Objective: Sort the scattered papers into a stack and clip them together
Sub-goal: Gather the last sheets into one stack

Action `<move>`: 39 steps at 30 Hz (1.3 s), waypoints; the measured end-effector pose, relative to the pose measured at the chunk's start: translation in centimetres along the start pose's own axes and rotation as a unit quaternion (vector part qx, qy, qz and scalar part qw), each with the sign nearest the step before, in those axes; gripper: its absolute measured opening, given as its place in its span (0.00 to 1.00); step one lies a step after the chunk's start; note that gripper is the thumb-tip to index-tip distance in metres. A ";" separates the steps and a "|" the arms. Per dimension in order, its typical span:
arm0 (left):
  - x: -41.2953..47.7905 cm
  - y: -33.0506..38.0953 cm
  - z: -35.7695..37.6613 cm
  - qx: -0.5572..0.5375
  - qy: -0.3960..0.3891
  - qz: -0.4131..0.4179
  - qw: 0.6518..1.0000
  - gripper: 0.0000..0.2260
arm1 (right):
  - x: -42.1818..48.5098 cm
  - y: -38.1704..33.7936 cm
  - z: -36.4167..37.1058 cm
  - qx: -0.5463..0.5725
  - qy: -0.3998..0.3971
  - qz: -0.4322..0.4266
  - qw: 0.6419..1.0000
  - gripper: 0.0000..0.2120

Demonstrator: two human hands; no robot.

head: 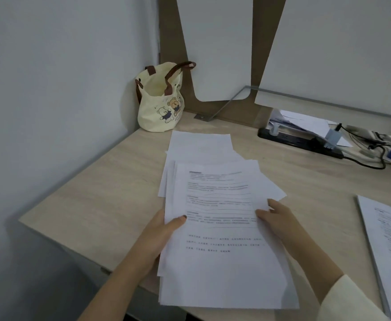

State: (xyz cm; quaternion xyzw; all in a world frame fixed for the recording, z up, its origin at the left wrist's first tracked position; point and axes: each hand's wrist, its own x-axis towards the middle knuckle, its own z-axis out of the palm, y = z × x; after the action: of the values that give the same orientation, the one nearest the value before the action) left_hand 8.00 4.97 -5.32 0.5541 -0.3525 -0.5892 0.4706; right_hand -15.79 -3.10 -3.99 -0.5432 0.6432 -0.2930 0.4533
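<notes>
A loose bundle of white printed papers [222, 228] is held over the near edge of the wooden desk [97, 195], its sheets fanned and uneven. My left hand [159, 232] grips the bundle's left edge, thumb on top of the front sheet. My right hand [275, 216] holds the right edge, thumb on the top sheet, fingers behind. More white sheets [199, 144] lie flat on the desk just beyond the bundle, partly under it. No clip is visible.
A cream tote bag [159, 105] with bear prints stands in the back left corner by the wall. A black power strip [298, 141] with cables lies at the back right under a metal rail. Another printed paper stack [389, 246] lies at the right edge.
</notes>
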 end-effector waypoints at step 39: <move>-0.7 -0.8 -2.1 0.098 0.168 0.140 0.971 0.25 | -1.6 -6.5 -4.7 -0.046 0.312 -0.188 0.930 0.13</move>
State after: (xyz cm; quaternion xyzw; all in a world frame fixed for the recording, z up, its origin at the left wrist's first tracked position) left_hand 9.94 6.09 -6.19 0.6336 -0.3990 -0.3784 0.5443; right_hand -17.20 -3.67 4.03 -0.5556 0.6509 -0.4977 0.1412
